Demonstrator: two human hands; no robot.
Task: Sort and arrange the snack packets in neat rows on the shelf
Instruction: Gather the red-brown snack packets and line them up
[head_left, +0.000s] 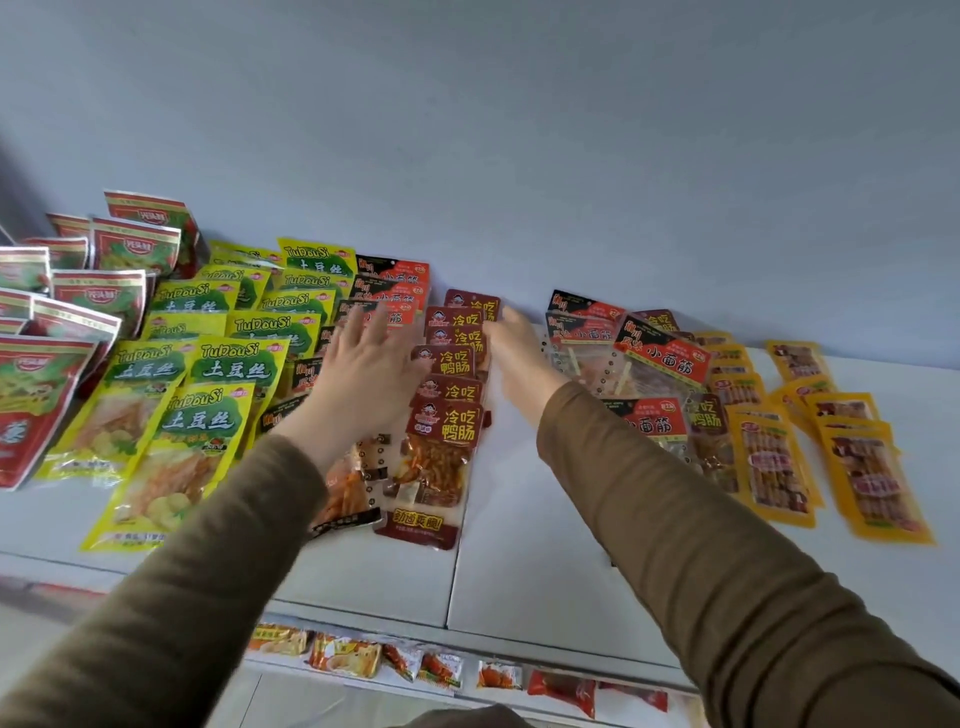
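Observation:
A row of dark red snack packets (448, 415) runs from the wall toward the front of the white shelf (545, 561). My left hand (363, 364) lies flat, fingers spread, on the black-and-orange packets (392, 283) just left of that row. My right hand (519, 353) reaches to the row's right side with straight fingers near the rearmost dark red packet (472, 304). Neither hand holds a packet. Both hands are blurred.
Yellow-green packets (208, 374) and red-green packets (47, 395) fill the shelf's left. A loose pile of black-and-orange packets (660, 364) and orange-yellow packets (779, 457) lies on the right. Small packets (441, 670) line a lower shelf. A grey wall (519, 156) backs the shelf.

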